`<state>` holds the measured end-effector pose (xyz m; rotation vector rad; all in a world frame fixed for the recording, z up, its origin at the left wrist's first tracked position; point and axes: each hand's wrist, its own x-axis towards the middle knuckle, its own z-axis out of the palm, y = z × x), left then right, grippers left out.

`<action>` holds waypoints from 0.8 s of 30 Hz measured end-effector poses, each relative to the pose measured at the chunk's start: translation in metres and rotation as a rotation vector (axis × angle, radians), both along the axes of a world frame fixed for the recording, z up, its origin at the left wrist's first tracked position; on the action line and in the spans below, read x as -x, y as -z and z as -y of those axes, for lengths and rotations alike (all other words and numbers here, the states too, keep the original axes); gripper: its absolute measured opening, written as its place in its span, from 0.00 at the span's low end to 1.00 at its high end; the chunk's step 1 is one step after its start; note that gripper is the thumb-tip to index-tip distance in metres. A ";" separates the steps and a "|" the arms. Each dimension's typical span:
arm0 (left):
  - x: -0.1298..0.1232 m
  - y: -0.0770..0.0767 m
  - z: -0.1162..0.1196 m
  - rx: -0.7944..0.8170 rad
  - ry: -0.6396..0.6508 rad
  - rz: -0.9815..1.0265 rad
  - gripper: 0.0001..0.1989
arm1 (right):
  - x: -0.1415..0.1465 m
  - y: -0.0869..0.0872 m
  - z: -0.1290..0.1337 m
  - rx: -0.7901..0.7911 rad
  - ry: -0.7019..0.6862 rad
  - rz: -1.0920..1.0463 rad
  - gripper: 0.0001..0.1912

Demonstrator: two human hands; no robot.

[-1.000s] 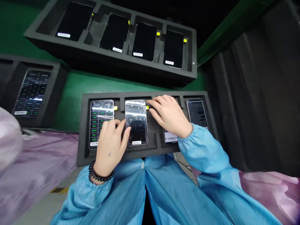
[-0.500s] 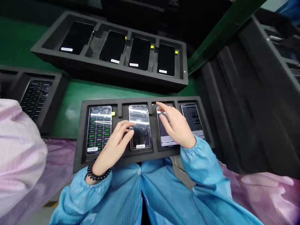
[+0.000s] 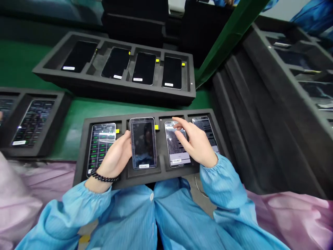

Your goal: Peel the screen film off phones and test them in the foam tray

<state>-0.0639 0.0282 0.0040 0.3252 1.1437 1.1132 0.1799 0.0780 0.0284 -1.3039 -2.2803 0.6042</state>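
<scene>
- You get dim, cool overhead light; glare streaks the lit phone screens [image 3: 101, 146] at centre.
- Your frame edges bend and blur, mostly the lower corners.

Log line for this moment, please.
left hand: gripping second smartphone by its edge | right hand: fingertip on third smartphone's lit screen | black foam four-slot tray: on lap

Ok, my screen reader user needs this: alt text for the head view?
A person's left hand grips the second phone in a black foam tray on their lap, while the right hand touches the third phone. Another tray of four dark phones sits behind.
</scene>
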 end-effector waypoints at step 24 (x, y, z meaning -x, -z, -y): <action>0.006 0.008 -0.036 -0.050 0.311 0.362 0.35 | 0.063 0.009 -0.022 0.165 -0.280 -0.333 0.32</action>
